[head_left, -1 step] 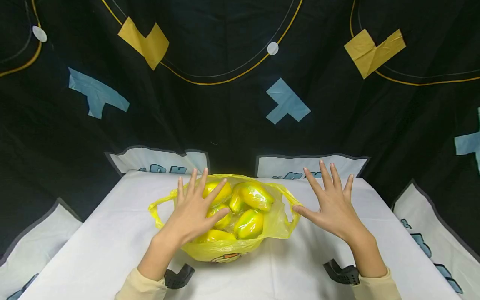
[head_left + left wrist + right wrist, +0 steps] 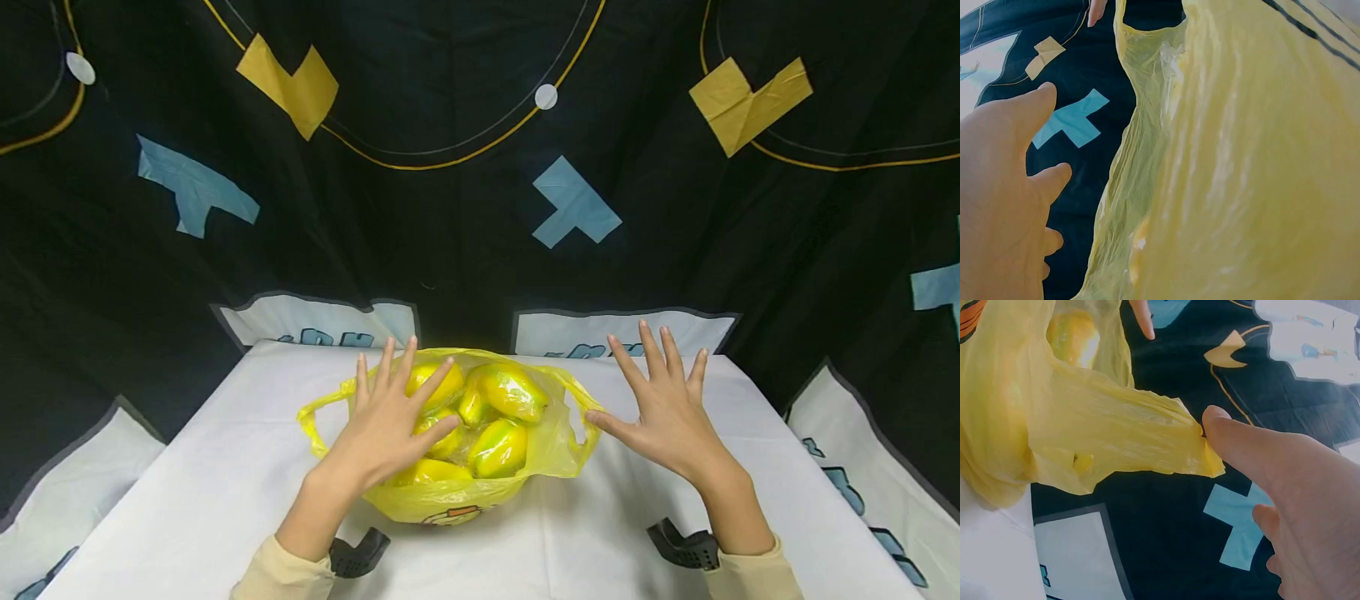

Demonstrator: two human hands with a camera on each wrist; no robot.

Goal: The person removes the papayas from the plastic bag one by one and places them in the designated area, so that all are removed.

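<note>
In the head view one left hand (image 2: 384, 429) and one right hand (image 2: 666, 417) appear, with one yellow bag (image 2: 553, 446), six visible yellow fruits (image 2: 498, 450), two black wrist pieces (image 2: 360, 553), two gold patches (image 2: 291, 87), three blue patches (image 2: 576, 202) and two white dots (image 2: 546, 97).

Bright, even light in the head view; hazier, paler pictures from both wrists.
In the head view, light seems to fall from above onto the white surface (image 2: 187, 500), leaving faint, soft-edged grey shadows, one just right of the translucent yellow bag (image 2: 558, 450). Small white glare spots shine on the wrapped yellow fruits (image 2: 512, 392) within. The black backdrop (image 2: 450, 267) is deep and dark, its folds only faintly visible. Focus is mostly crisp, with wide-angle stretching toward the sides. In the left wrist view, the bag's near side looks soft, and the upper-left corner is pale and washed out; the right wrist view fades milky at upper right.
</note>
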